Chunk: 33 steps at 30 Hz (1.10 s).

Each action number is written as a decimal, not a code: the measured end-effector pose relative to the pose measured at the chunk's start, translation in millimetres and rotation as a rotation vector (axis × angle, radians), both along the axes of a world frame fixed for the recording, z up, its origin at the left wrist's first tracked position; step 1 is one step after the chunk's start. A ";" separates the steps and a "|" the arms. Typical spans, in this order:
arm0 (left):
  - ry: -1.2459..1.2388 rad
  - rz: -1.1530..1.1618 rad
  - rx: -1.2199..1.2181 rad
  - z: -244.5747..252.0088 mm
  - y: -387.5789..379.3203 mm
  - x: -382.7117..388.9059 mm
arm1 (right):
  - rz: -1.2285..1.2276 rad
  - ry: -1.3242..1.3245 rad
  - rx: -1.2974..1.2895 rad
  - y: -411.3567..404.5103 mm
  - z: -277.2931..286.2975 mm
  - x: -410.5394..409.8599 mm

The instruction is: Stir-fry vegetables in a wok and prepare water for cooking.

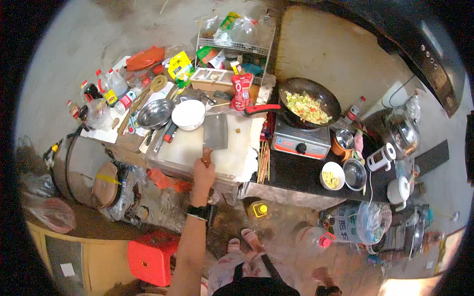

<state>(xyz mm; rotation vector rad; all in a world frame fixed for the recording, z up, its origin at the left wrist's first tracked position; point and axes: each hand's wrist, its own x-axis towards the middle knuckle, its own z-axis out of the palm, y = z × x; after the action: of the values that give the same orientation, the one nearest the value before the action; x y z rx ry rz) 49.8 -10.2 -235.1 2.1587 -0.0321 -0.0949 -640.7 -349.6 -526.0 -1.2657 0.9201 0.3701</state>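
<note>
My left hand [204, 174] is closed around the wooden handle of a cleaver [216, 131]. The broad blade lies flat on a white cutting board [233, 161] and points away from me. Just beyond, a white enamel bowl [188, 113] stands at the board's back left, with a steel bowl [156, 113] beside it. A small brown piece [238, 130] rests right of the blade. Low in the view, my right hand [323, 276] hangs blurred over the floor; its fingers are unclear. A black wok [333, 105] with chopped cabbage [305, 107] sits on a portable gas stove [301, 142].
The wok's red handle [263, 108] reaches towards the board. Bottles [107, 87] and a seasoning box [213, 85] crowd the back. A bowl with yellow food [331, 176] stands on the black counter. Below are a red stool [150, 259], a yellow-capped jug [259, 210] and a large bottle [314, 238].
</note>
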 end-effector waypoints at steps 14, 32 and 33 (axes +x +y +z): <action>0.437 -0.188 -0.838 -22.7 42.1 -200.2 | -0.544 0.121 0.316 164.9 22.2 -149.7; 0.870 -1.165 -0.675 30.2 -264.8 -597.3 | -0.351 0.154 -0.644 99.0 229.7 -238.9; 0.904 -1.230 -0.635 24.0 -279.7 -623.2 | -0.416 0.075 -0.692 95.2 242.1 -245.8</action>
<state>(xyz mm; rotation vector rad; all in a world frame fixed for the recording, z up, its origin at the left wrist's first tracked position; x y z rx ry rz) -573.4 -290.0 -211.1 1.0439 -0.7397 -1.5010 -886.6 -254.4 -283.9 -1.6335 1.4102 -0.2609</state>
